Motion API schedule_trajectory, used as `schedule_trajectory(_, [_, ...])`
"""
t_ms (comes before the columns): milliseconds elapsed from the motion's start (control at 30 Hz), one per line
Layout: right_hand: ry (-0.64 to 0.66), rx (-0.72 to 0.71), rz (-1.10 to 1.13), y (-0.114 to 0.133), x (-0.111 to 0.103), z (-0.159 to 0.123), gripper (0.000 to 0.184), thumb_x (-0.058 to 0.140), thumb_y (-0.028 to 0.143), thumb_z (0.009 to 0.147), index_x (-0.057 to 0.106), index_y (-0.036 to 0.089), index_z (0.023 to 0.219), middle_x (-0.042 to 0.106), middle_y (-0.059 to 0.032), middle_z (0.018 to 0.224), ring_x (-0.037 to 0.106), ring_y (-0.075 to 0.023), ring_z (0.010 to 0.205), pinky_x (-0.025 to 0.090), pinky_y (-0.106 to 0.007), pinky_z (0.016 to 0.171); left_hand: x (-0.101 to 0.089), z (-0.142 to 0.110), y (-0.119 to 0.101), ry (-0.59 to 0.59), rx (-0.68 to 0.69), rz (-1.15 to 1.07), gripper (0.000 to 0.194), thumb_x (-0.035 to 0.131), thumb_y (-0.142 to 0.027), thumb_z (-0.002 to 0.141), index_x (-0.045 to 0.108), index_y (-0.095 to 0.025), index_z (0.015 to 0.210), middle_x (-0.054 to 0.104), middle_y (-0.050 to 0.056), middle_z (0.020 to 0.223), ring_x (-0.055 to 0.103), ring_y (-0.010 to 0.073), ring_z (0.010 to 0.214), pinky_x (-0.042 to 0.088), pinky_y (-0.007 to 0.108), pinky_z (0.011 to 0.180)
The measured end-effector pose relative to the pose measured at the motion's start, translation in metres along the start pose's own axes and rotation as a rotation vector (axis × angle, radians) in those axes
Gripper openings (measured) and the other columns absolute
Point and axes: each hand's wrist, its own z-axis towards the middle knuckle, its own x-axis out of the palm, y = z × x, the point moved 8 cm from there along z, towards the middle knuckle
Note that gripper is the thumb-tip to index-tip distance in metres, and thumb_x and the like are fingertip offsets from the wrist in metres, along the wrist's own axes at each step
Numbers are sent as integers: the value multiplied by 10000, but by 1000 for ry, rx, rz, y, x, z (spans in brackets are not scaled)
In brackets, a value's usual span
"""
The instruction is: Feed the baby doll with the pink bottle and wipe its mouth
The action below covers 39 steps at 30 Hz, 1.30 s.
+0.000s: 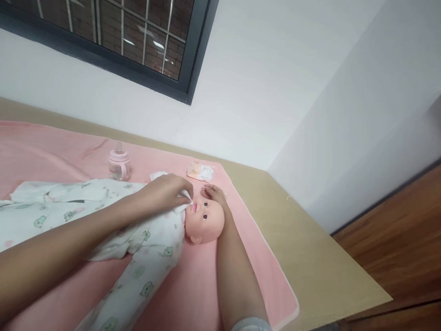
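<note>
A baby doll (210,225) lies on its back, head to the right, in a white printed romper (144,248). My left hand (165,191) reaches across its chest and pinches a white wipe (182,207) against the doll's mouth and chin. Part of the wipe is hidden under my fingers. Beyond the doll's head, my right hand (214,194) rests with loosely extended fingers and holds nothing visible. Its forearm runs along the crown of the head. Just past that hand, a small soft wipes packet (200,171) lies on the pink blanket (255,243).
A pink baby bottle (119,165) with a handle stands on the blanket behind the doll's body. The blanket covers much of a light wooden tabletop (292,239). A white wall (248,92) and a dark-framed window (186,82) border the back.
</note>
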Motion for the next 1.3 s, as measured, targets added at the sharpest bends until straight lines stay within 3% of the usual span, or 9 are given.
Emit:
schedule_trajectory(300, [-8,-8,-1,-1,-1,2,229,715,281,661,623,166,836,674,-21,726,652,-141,728,523,-323,847,2,3,-2,-31,-44,68,189,527,-247,791,703,-225,855,695,22,863,609,225,835,397,292,692])
schedule_trajectory(433, [-5,-8,1,-2,-2,3,217,702,276,673,624,166,842,676,-19,729,651,-138,719,523,-328,855,-1,2,-6,-60,5,-15,180,544,-253,803,713,-228,860,703,13,870,614,209,838,402,283,724])
schedule_trajectory(633, [-2,-11,5,-1,-1,3,197,698,268,679,636,167,837,679,-24,740,652,-143,770,516,-320,883,4,1,-12,6,39,-165,153,586,-253,791,719,-240,864,709,-18,886,627,187,848,412,253,710])
schedule_trajectory(1300, [-3,23,-23,5,4,-6,183,678,270,700,622,168,841,667,-21,762,642,-130,758,508,-312,882,7,1,-10,-90,17,-26,216,490,-268,817,697,-228,867,686,13,894,616,225,856,425,317,733])
